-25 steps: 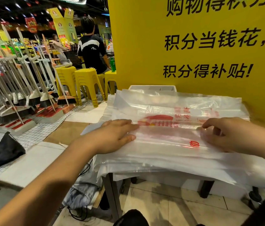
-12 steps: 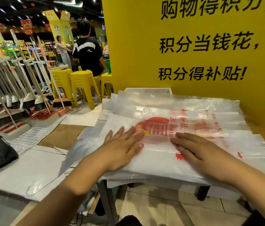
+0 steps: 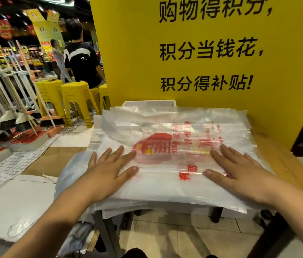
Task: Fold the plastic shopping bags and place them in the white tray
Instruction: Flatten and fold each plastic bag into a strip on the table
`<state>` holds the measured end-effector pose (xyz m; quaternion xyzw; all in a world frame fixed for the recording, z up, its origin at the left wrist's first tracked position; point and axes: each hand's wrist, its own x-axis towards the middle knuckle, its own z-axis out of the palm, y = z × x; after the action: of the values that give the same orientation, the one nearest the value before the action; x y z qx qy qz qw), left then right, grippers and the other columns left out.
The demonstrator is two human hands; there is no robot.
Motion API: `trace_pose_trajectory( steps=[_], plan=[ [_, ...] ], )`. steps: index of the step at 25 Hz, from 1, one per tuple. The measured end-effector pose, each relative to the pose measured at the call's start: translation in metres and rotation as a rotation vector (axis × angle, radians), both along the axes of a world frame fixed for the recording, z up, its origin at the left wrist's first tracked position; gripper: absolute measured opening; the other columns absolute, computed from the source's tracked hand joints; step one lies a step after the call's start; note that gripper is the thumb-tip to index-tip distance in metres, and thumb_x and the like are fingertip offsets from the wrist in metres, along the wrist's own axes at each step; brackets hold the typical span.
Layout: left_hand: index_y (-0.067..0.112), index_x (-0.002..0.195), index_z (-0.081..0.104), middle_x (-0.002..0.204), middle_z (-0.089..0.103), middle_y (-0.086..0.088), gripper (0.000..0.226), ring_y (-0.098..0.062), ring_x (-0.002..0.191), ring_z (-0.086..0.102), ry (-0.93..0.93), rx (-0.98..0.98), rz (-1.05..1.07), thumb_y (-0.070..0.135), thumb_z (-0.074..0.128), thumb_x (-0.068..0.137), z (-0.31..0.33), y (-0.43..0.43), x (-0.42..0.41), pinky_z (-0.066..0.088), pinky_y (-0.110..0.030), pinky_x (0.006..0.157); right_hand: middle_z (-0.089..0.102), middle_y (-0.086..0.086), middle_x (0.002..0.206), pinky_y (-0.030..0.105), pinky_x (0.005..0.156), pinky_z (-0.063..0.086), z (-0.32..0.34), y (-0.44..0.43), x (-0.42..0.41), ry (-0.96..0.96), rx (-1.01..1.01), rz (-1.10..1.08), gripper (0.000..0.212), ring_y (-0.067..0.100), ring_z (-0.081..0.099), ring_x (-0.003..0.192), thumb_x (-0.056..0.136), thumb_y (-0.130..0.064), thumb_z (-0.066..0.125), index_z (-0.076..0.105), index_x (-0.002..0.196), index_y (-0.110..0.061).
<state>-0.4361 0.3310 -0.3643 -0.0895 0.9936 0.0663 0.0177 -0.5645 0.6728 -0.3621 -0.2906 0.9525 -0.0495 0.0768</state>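
White tray [image 3: 149, 103] at far side: only rim shows, rest hidden behind bags [image 3: 165, 189]. Table [image 3: 281, 164] top mostly covered by bags; number in stack unclear. Red print [image 3: 152, 148] blurred under plastic layers. Sign [image 3: 128, 53] top line cut by edge.

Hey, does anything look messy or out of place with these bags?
The stack of plastic bags is fanned unevenly and hangs over the left and near edges of the table. The left hand and right hand press flat on top.

My left hand [image 3: 108, 170] and right hand [image 3: 240, 172] are bare, with short, plain nails [image 3: 135, 169]. My left arm [image 3: 59, 218] and right arm [image 3: 299, 206] are bare too.
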Motion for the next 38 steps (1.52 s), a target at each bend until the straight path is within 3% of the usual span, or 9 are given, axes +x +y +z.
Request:
trace_pose_trajectory(
  steps=[5, 9, 14, 17, 21, 26, 30, 33, 38],
  plan=[
    [0.044, 0.152, 0.028, 0.161, 0.027, 0.011, 0.079, -0.014, 0.149, 0.019, 0.218, -0.113, -0.119, 0.076, 0.005, 0.083, 0.005, 0.0, -0.008, 0.003, -0.041, 0.123, 0.013, -0.015, 0.163, 0.027, 0.12, 0.02, 0.015, -0.01, 0.006, 0.256, -0.145, 0.151, 0.079, 0.01, 0.019, 0.149, 0.089, -0.074, 0.031, 0.015, 0.157, -0.038],
    [0.037, 0.144, 0.046, 0.144, 0.048, 0.012, 0.049, -0.014, 0.131, 0.044, 0.337, -0.07, -0.207, 0.049, 0.029, 0.099, 0.004, 0.005, -0.012, 0.032, -0.032, 0.109, 0.056, -0.019, 0.131, 0.025, 0.092, 0.046, 0.021, -0.025, 0.012, 0.344, -0.213, 0.228, 0.046, 0.007, 0.055, 0.114, 0.096, -0.047, 0.045, 0.045, 0.141, -0.039],
    [0.033, 0.136, 0.054, 0.128, 0.052, 0.013, 0.039, -0.013, 0.119, 0.053, 0.186, 0.056, -0.194, 0.047, 0.035, 0.104, 0.025, -0.01, -0.018, 0.043, -0.031, 0.1, 0.059, -0.025, 0.101, 0.03, 0.079, 0.051, 0.025, -0.028, -0.002, 0.252, -0.214, 0.214, 0.029, 0.004, 0.058, 0.091, 0.096, -0.054, 0.033, 0.056, 0.109, -0.042],
    [0.039, 0.145, 0.045, 0.152, 0.038, 0.015, 0.053, -0.008, 0.139, 0.038, 0.037, 0.166, -0.172, 0.062, 0.031, 0.099, 0.049, -0.013, -0.026, 0.031, -0.024, 0.108, 0.059, -0.019, 0.086, 0.034, 0.072, 0.05, 0.028, -0.032, -0.015, 0.221, -0.16, 0.227, 0.025, 0.005, 0.057, 0.079, 0.098, -0.051, 0.037, 0.055, 0.092, -0.035],
    [0.047, 0.156, 0.001, 0.167, -0.007, 0.006, 0.066, -0.024, 0.149, 0.027, -0.027, -0.11, 0.015, 0.068, 0.022, 0.098, 0.059, -0.01, -0.043, 0.033, -0.046, 0.115, 0.059, -0.017, 0.079, 0.031, 0.068, 0.049, 0.025, -0.033, -0.016, 0.235, -0.178, 0.23, 0.023, 0.004, 0.056, 0.073, 0.099, -0.048, 0.044, 0.056, 0.086, -0.033],
    [0.026, 0.16, 0.002, 0.167, -0.006, -0.009, 0.071, -0.037, 0.146, 0.031, -0.083, -0.287, 0.451, 0.061, 0.024, 0.102, 0.069, -0.043, -0.047, 0.038, -0.05, 0.109, 0.06, -0.016, 0.079, 0.033, 0.069, 0.05, 0.028, -0.032, -0.014, 0.224, -0.19, 0.2, 0.022, 0.006, 0.056, 0.072, 0.099, -0.044, 0.044, 0.055, 0.086, -0.031],
    [0.032, 0.154, 0.029, 0.167, 0.009, 0.003, 0.063, -0.026, 0.149, 0.014, 0.16, -0.252, 0.088, 0.064, 0.027, 0.099, 0.055, -0.014, -0.021, 0.022, -0.046, 0.117, 0.061, -0.016, 0.078, 0.035, 0.069, 0.051, 0.034, -0.033, -0.013, 0.178, -0.18, 0.176, 0.021, 0.006, 0.057, 0.072, 0.101, -0.043, 0.044, 0.055, 0.087, -0.032],
    [0.042, 0.143, 0.045, 0.152, 0.039, 0.018, 0.055, -0.009, 0.141, 0.031, 0.142, -0.019, -0.252, 0.067, 0.037, 0.095, 0.052, 0.0, -0.015, 0.025, -0.038, 0.117, 0.062, -0.015, 0.08, 0.036, 0.071, 0.051, 0.039, -0.034, -0.014, 0.147, -0.181, 0.145, 0.018, 0.008, 0.058, 0.073, 0.103, -0.04, 0.043, 0.055, 0.091, -0.033],
    [0.031, 0.103, 0.061, 0.097, 0.06, 0.014, 0.022, -0.009, 0.095, 0.057, 0.141, 0.081, -0.292, 0.045, 0.045, 0.102, 0.052, -0.017, -0.03, 0.044, -0.033, 0.082, 0.061, -0.01, 0.082, 0.029, 0.068, 0.045, 0.049, -0.035, -0.019, 0.103, -0.19, 0.138, 0.02, 0.01, 0.056, 0.075, 0.103, -0.038, 0.042, 0.053, 0.089, -0.029]
  ],
)
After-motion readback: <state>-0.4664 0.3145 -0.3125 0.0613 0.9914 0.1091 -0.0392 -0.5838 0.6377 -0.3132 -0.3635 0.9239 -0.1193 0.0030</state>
